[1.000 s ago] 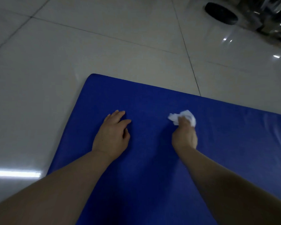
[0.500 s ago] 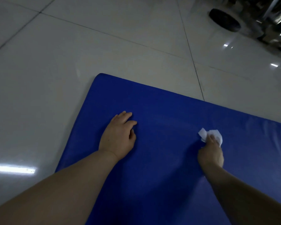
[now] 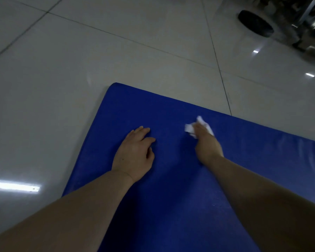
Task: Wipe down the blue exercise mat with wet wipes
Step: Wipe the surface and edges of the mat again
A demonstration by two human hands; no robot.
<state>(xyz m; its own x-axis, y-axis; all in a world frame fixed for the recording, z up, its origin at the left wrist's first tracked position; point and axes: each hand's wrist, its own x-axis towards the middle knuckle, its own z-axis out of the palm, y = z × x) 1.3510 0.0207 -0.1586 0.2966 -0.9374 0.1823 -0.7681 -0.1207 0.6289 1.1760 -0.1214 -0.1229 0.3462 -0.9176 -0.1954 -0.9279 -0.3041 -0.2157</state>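
Here, wiping the far corner zone of the blue mat (image 3: 171, 179), spread flat on the tiled floor (image 3: 62, 70).
Right hand (image 3: 206, 142) clenches a crumpled wet wipe (image 3: 189, 128) against the mat; left hand (image 3: 135, 155) rests flat, fingers relaxed, bracing. Best to overlap strokes with even pressure. Dark round object (image 3: 255, 23) lies well apart; nothing obstructs.

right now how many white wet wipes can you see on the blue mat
1: a crumpled white wet wipe held under the right hand on the blue foam exercise mat. More may lie out of view.
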